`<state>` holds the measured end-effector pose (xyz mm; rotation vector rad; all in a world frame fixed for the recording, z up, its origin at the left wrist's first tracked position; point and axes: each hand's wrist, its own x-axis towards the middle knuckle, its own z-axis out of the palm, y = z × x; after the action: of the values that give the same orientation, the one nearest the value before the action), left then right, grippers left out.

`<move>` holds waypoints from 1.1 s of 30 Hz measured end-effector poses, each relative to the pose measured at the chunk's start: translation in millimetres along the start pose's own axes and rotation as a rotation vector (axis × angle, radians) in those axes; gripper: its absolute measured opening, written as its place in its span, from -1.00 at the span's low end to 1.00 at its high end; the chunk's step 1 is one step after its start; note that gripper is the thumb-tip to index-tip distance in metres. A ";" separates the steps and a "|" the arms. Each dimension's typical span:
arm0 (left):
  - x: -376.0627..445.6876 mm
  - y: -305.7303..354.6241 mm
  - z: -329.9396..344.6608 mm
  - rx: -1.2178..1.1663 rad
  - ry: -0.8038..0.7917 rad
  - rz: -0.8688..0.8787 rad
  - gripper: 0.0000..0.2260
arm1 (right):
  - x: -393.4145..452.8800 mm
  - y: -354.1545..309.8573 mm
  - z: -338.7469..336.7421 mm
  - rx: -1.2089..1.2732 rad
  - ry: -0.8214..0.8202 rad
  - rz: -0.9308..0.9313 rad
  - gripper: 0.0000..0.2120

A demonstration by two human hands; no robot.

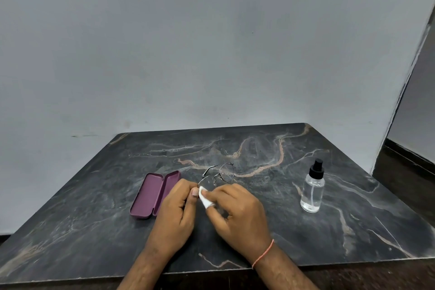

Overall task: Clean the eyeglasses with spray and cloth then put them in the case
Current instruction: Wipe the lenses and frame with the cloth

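Head view: the eyeglasses (217,175) are held just above the dark marble table (259,148), near its middle, with the temples unfolded and pointing away. The near lens rim is pinched by the left hand (175,209), apparently so the frame is steadied while that lens is rubbed. A white cloth (205,198) is wrapped over the fingers of the right hand (237,212) and pressed to the same lens, so wiping seems to be the step in hand. Just left of the hands, the purple case (153,193) is lying open, ready for the glasses. The spray bottle (313,189) is standing upright well to the right, apart from the work. Bare tabletop is left between the hands and the bottle, and the near table edge lies under the wrists.
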<state>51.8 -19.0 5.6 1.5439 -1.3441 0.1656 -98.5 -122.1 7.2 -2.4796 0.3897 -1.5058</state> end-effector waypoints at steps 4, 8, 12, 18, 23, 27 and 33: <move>-0.7 -1.9 -1.0 -0.012 0.029 -0.009 -0.78 | 1.2 -0.3 -0.5 -0.025 0.049 0.090 -0.88; -0.5 -2.0 -0.2 -0.024 0.036 -0.028 -0.78 | 2.4 1.8 -1.5 -0.003 0.052 0.120 -0.91; 0.7 -3.6 -0.8 -0.023 0.038 -0.018 -0.78 | -0.8 -4.2 1.3 0.001 -0.043 -0.005 -0.93; 0.3 -4.4 0.3 -0.046 0.069 -0.044 -0.79 | 2.1 2.2 0.0 -0.013 0.062 0.168 -0.91; -0.7 -4.4 1.2 -0.043 0.056 -0.034 -0.78 | 4.0 3.4 -1.5 0.015 0.119 0.293 -0.87; -0.8 -1.4 0.6 -0.039 0.050 -0.034 -0.77 | 5.0 4.0 -2.2 0.021 0.170 0.319 -0.85; 0.1 -0.3 -1.2 -0.023 0.032 -0.020 -0.79 | 1.3 1.4 1.6 0.075 0.050 0.140 -0.80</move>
<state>52.6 -18.2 6.0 1.5288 -1.3010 0.1609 -96.7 -123.8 7.1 -2.3106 0.4945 -1.4998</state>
